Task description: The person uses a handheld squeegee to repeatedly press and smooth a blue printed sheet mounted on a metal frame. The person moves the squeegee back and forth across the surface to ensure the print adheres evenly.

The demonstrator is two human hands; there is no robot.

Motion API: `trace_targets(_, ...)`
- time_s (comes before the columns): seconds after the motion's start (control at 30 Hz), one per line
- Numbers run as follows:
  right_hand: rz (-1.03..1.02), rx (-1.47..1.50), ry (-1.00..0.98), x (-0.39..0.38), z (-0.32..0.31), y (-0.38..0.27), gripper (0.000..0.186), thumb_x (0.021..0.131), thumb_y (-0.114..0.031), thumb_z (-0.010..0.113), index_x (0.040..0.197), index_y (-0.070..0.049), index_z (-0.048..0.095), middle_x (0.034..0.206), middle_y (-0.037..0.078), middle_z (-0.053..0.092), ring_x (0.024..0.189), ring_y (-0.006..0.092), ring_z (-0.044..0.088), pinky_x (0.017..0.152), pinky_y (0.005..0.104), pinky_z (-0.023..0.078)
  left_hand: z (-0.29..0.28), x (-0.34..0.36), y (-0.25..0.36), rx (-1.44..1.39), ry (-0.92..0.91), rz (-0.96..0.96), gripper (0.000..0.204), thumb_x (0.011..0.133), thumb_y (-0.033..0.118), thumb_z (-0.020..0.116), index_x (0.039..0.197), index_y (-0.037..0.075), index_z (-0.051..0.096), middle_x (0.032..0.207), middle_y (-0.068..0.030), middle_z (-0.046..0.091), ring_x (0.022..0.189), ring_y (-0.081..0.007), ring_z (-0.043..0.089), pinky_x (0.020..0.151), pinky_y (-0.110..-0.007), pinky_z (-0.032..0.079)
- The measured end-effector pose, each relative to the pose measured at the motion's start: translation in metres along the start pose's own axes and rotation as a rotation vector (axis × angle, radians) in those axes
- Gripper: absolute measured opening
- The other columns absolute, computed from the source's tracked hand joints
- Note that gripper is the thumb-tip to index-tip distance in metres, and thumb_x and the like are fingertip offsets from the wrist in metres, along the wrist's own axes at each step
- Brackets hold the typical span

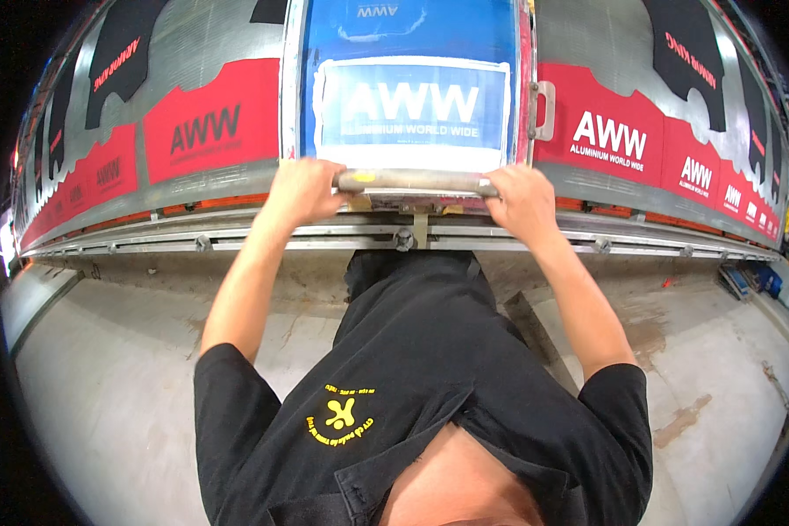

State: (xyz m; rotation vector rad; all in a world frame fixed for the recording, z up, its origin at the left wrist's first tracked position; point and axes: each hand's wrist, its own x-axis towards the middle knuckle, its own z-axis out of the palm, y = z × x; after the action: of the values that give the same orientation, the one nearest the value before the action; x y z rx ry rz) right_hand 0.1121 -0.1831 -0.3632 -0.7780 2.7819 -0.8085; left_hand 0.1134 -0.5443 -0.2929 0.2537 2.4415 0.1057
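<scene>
My left hand (309,191) and my right hand (519,200) grip either end of a long squeegee (416,182) at the near edge of a screen-printing frame (529,53). The frame holds a blue screen (408,39) with white lettering in a pale, white-bordered rectangle. Under and beside it lie red fabric pieces (210,92) on grey metal pallets, some printed in white on the right and in dark lettering on the left. A pale handle (544,110) sticks out from the frame's right side.
A metal rail (316,243) with knobs runs along the table's front. Black fabric pieces (118,53) lie farther back on both sides. The floor (123,368) is pale and stained. A small blue object (763,282) is at the far right below the table.
</scene>
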Motion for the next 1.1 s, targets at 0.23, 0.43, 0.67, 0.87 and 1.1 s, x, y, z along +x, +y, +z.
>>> trace_targets(0.23, 0.138, -0.142, -0.08, 0.166, -0.023, 0.071, 0.025, 0.084, -0.032, 0.076, 0.1, -0.013, 0.074, 0.095, 0.011, 0.074, 0.092, 0.0365, 0.071, 0.079, 0.0497, 0.056, -0.079, 0.15, -0.056, -0.007, 0.149, 0.086, 0.052, 0.087, 0.059, 0.073, 0.092, 0.007, 0.08, 0.072, -0.0155, 0.073, 0.07, -0.0322, 0.074, 0.067, -0.045, 0.059)
trace_targets(0.43, 0.29, -0.302, -0.139, 0.196, -0.004, 0.073, 0.04, 0.086, -0.052, 0.078, 0.102, -0.015, 0.078, 0.089, 0.009, 0.076, 0.091, 0.0322, 0.073, 0.078, 0.0476, 0.056, -0.059, 0.187, -0.063, 0.141, 0.366, 0.074, 0.05, 0.084, 0.06, 0.076, 0.085, 0.01, 0.08, 0.072, -0.0151, 0.073, 0.07, -0.0362, 0.072, 0.069, -0.046, 0.059)
trace_targets(0.67, 0.234, -0.351, -0.098, 0.114, 0.031, 0.057, 0.02, 0.083, -0.037, 0.078, 0.087, -0.017, 0.076, 0.084, 0.004, 0.074, 0.086, 0.0282, 0.072, 0.072, 0.042, 0.056, -0.017, 0.121, -0.036, 0.038, 0.181, -0.063, 0.052, 0.079, 0.065, 0.078, 0.093, 0.014, 0.08, 0.081, -0.0107, 0.076, 0.077, -0.0314, 0.076, 0.073, -0.045, 0.061)
trace_targets(0.87, 0.042, -0.181, 0.194, 0.046, 0.052, 0.026, 0.014, 0.075, -0.027, 0.08, 0.082, -0.017, 0.075, 0.076, 0.002, 0.069, 0.078, 0.0237, 0.069, 0.067, 0.0398, 0.054, 0.033, 0.043, -0.016, -0.07, 0.344, -0.01, 0.04, 0.076, 0.047, 0.086, 0.102, 0.017, 0.081, 0.09, -0.0093, 0.078, 0.087, -0.0323, 0.075, 0.077, -0.046, 0.059)
trace_targets(1.1, 0.278, -0.205, -0.179, 0.161, -0.02, 0.058, 0.04, 0.082, -0.051, 0.08, 0.097, -0.014, 0.078, 0.087, 0.01, 0.075, 0.088, 0.0307, 0.072, 0.076, 0.0445, 0.056, -0.076, 0.141, -0.035, 0.08, 0.108, -0.016, 0.056, 0.084, 0.066, 0.073, 0.088, 0.011, 0.082, 0.074, -0.014, 0.075, 0.074, -0.032, 0.075, 0.072, -0.044, 0.061)
